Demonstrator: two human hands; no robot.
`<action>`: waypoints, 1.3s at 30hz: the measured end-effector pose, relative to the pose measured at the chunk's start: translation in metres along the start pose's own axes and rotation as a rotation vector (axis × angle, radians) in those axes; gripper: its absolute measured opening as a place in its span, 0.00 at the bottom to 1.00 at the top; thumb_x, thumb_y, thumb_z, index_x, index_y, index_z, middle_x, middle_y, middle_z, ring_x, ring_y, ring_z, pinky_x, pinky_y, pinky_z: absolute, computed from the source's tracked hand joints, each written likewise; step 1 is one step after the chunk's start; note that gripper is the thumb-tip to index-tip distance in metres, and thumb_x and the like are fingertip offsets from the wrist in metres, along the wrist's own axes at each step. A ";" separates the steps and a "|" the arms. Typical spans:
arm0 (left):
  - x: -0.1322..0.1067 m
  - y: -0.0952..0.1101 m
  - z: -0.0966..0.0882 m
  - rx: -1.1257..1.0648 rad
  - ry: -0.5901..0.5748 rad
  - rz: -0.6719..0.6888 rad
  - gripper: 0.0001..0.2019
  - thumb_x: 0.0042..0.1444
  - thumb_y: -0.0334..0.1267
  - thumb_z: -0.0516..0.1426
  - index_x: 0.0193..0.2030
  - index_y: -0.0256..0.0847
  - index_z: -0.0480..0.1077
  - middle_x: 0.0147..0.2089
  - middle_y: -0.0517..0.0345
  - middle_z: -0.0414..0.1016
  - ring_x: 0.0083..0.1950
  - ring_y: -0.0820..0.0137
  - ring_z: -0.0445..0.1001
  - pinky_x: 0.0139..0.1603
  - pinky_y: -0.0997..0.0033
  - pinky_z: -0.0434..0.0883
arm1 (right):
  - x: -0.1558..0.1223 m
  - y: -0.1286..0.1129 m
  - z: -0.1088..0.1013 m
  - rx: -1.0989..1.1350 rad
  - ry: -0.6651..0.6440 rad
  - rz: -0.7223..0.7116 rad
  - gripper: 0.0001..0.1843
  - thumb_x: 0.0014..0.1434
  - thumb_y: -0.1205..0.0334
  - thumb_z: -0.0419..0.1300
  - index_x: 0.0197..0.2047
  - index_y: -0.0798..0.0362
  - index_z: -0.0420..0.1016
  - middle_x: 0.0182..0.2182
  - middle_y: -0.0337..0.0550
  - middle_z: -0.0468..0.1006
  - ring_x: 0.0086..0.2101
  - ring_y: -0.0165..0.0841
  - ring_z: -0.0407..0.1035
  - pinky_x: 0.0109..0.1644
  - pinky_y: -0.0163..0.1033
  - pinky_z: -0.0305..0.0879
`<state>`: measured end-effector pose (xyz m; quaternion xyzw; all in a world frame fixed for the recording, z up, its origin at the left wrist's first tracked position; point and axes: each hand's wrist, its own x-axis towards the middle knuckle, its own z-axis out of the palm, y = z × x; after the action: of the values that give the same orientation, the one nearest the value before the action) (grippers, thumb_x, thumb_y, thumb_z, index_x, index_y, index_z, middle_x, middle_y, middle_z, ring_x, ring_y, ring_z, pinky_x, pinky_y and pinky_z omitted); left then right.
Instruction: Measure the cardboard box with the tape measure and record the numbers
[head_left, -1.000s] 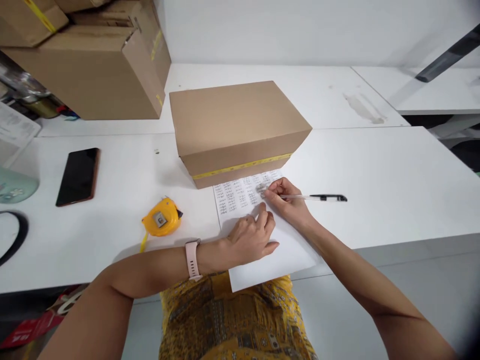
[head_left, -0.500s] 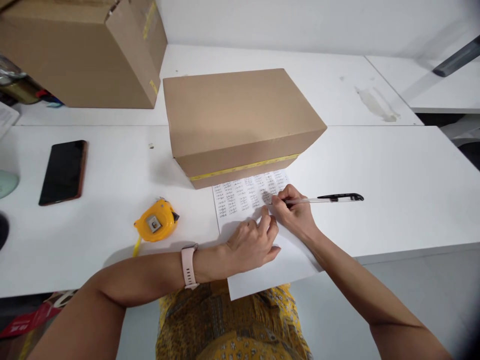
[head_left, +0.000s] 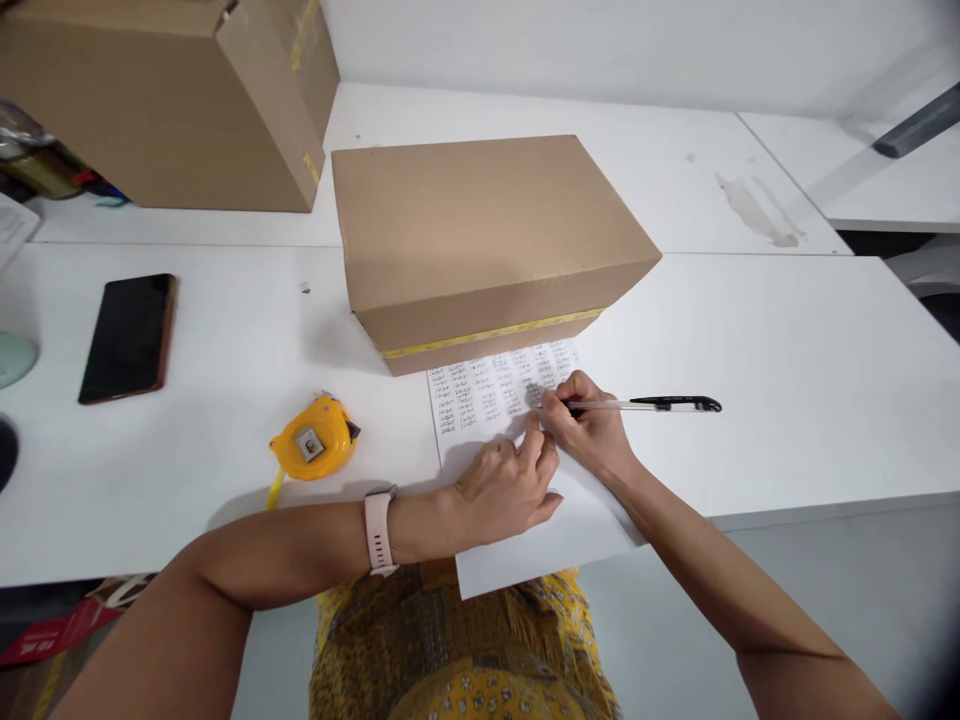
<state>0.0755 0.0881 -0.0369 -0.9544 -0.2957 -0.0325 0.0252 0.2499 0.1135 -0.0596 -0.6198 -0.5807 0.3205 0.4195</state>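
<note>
A white sheet of paper (head_left: 540, 530) lies at the table's front edge, its upper half filled with rows of small handwriting. My right hand (head_left: 589, 425) grips a pen (head_left: 645, 404) with a clear barrel and black cap end, the tip resting on the paper by the written columns. Spread over the sheet's middle is my left hand (head_left: 510, 485), fingers apart, its index fingertip close to the pen tip. The far end of the paper disappears under or behind a closed cardboard box (head_left: 487, 225) with yellow tape along its side.
To the left sit a yellow tape measure (head_left: 319, 440), its blade partly pulled out, and a dark phone (head_left: 129, 338). A larger cardboard box (head_left: 202, 120) stands at the back left beside a bottle (head_left: 37, 165). The white table (head_left: 787, 370) extends to the right.
The pen's upper end has tilted slightly downward and shifted a little left. The view has moved slightly; my left hand stays in place on the paper.
</note>
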 end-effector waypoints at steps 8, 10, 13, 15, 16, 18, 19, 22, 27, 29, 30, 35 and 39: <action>0.000 0.000 0.000 0.001 -0.011 -0.005 0.30 0.67 0.54 0.54 0.63 0.29 0.70 0.61 0.28 0.73 0.36 0.61 0.80 0.30 0.65 0.72 | 0.000 -0.001 0.000 -0.023 -0.003 -0.004 0.14 0.62 0.59 0.61 0.28 0.48 0.61 0.19 0.31 0.65 0.19 0.26 0.57 0.23 0.35 0.53; 0.000 0.000 0.002 -0.002 0.002 -0.006 0.30 0.66 0.54 0.54 0.63 0.30 0.70 0.61 0.28 0.73 0.36 0.60 0.80 0.30 0.65 0.72 | 0.001 -0.001 0.000 -0.028 0.003 -0.015 0.13 0.62 0.60 0.61 0.28 0.48 0.62 0.19 0.31 0.66 0.20 0.26 0.58 0.23 0.35 0.53; -0.001 0.000 0.002 -0.003 0.020 -0.006 0.30 0.66 0.54 0.54 0.62 0.29 0.71 0.60 0.29 0.74 0.35 0.61 0.80 0.29 0.65 0.72 | 0.000 -0.001 0.000 -0.020 0.005 -0.010 0.14 0.62 0.61 0.61 0.28 0.48 0.61 0.19 0.31 0.65 0.20 0.26 0.57 0.23 0.35 0.53; -0.001 0.000 0.002 -0.006 0.011 -0.008 0.29 0.66 0.54 0.55 0.62 0.30 0.71 0.60 0.30 0.74 0.35 0.61 0.80 0.29 0.65 0.73 | 0.000 0.001 0.000 -0.003 -0.002 0.003 0.14 0.62 0.61 0.61 0.28 0.48 0.61 0.20 0.31 0.65 0.20 0.26 0.57 0.23 0.35 0.53; -0.001 0.000 0.001 -0.009 0.001 -0.009 0.29 0.66 0.54 0.55 0.62 0.30 0.71 0.60 0.30 0.74 0.35 0.61 0.80 0.30 0.65 0.73 | -0.001 0.002 0.000 0.006 -0.005 0.008 0.14 0.62 0.61 0.61 0.27 0.48 0.61 0.20 0.31 0.65 0.20 0.26 0.57 0.23 0.35 0.54; 0.000 -0.001 -0.001 -0.014 -0.018 -0.007 0.29 0.66 0.54 0.55 0.63 0.30 0.71 0.60 0.29 0.74 0.36 0.61 0.80 0.30 0.65 0.73 | -0.001 0.003 0.000 0.019 -0.008 0.016 0.15 0.62 0.60 0.61 0.28 0.48 0.61 0.20 0.31 0.65 0.20 0.26 0.57 0.23 0.35 0.53; 0.000 -0.001 -0.002 -0.017 -0.025 -0.006 0.30 0.66 0.54 0.54 0.63 0.30 0.70 0.60 0.29 0.74 0.36 0.61 0.80 0.31 0.65 0.73 | -0.001 0.003 0.000 0.021 -0.008 0.017 0.15 0.62 0.60 0.61 0.28 0.48 0.61 0.20 0.31 0.65 0.20 0.26 0.56 0.23 0.35 0.53; 0.000 -0.001 -0.002 -0.015 -0.025 0.002 0.30 0.67 0.54 0.54 0.63 0.29 0.70 0.62 0.27 0.72 0.35 0.61 0.80 0.31 0.65 0.73 | -0.001 0.003 0.000 0.014 0.001 0.014 0.14 0.62 0.60 0.61 0.28 0.48 0.60 0.20 0.31 0.64 0.20 0.26 0.55 0.23 0.35 0.52; -0.001 -0.001 0.000 -0.008 0.001 0.005 0.30 0.67 0.53 0.54 0.63 0.28 0.71 0.62 0.25 0.72 0.34 0.61 0.79 0.28 0.65 0.72 | 0.000 -0.001 0.000 0.019 0.036 0.016 0.15 0.60 0.62 0.62 0.27 0.49 0.60 0.19 0.31 0.62 0.21 0.26 0.54 0.24 0.35 0.52; -0.001 -0.001 0.000 -0.009 0.009 0.007 0.30 0.67 0.53 0.54 0.62 0.27 0.71 0.63 0.24 0.72 0.33 0.61 0.79 0.28 0.65 0.71 | 0.000 -0.002 0.000 0.029 0.062 0.024 0.15 0.60 0.61 0.62 0.26 0.49 0.60 0.19 0.31 0.61 0.21 0.26 0.54 0.24 0.35 0.51; -0.001 -0.001 0.000 -0.010 0.014 0.006 0.30 0.67 0.53 0.54 0.62 0.27 0.71 0.63 0.24 0.71 0.33 0.61 0.80 0.28 0.65 0.71 | 0.000 -0.003 0.000 0.029 0.067 0.029 0.16 0.60 0.61 0.62 0.26 0.49 0.60 0.19 0.31 0.61 0.21 0.26 0.53 0.24 0.35 0.51; -0.001 -0.001 -0.001 -0.022 0.022 0.000 0.30 0.66 0.53 0.55 0.62 0.27 0.71 0.63 0.23 0.71 0.34 0.60 0.80 0.29 0.65 0.72 | 0.000 -0.003 -0.001 0.018 0.055 0.030 0.16 0.61 0.60 0.62 0.26 0.49 0.60 0.19 0.31 0.61 0.21 0.26 0.53 0.24 0.35 0.51; 0.000 -0.001 -0.002 -0.034 -0.001 -0.004 0.30 0.66 0.53 0.55 0.63 0.28 0.70 0.63 0.25 0.72 0.35 0.61 0.80 0.29 0.65 0.72 | 0.001 -0.002 0.000 0.013 0.055 0.032 0.15 0.61 0.61 0.62 0.26 0.49 0.60 0.19 0.31 0.61 0.21 0.26 0.53 0.24 0.35 0.51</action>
<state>0.0747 0.0887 -0.0344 -0.9541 -0.2971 -0.0370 0.0086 0.2491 0.1140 -0.0574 -0.6348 -0.5569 0.3139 0.4340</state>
